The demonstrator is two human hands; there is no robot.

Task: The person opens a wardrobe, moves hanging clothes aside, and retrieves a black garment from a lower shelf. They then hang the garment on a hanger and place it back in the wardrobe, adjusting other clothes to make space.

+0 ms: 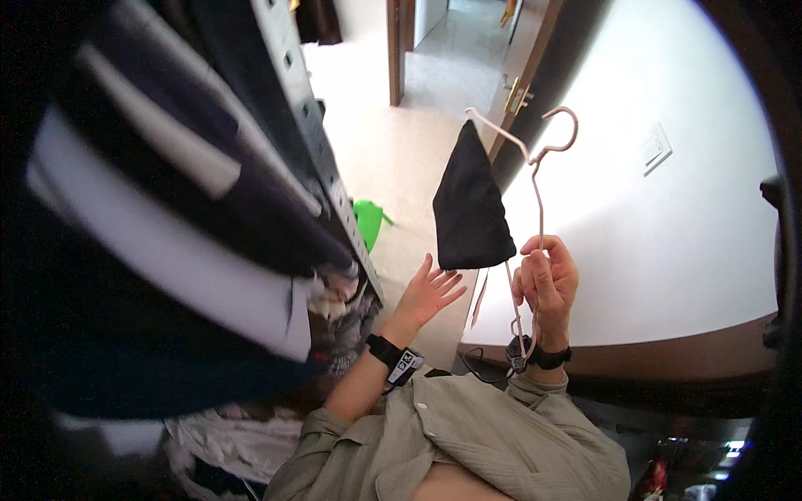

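A pink clothes hanger (540,197) is pinched in my right hand (546,275), its open hook pointing up. From the hanger's other side hangs a folded black cloth item (473,213), narrow at the top and wider below. My left hand (432,289) is just under the cloth's lower edge, palm up with fingers apart, holding nothing. Whether its fingertips touch the cloth, I cannot tell. A strap with a small device (404,366) sits on my left wrist, and another strap (551,358) is on my right wrist.
Dark and white garments (207,250) hang close on the left beside a perforated metal post (313,119). Piled clothes (244,438) lie below them. A green object (369,220) is on the floor. To the right is a white wall with a switch plate (656,149); an open door (523,69) stands ahead.
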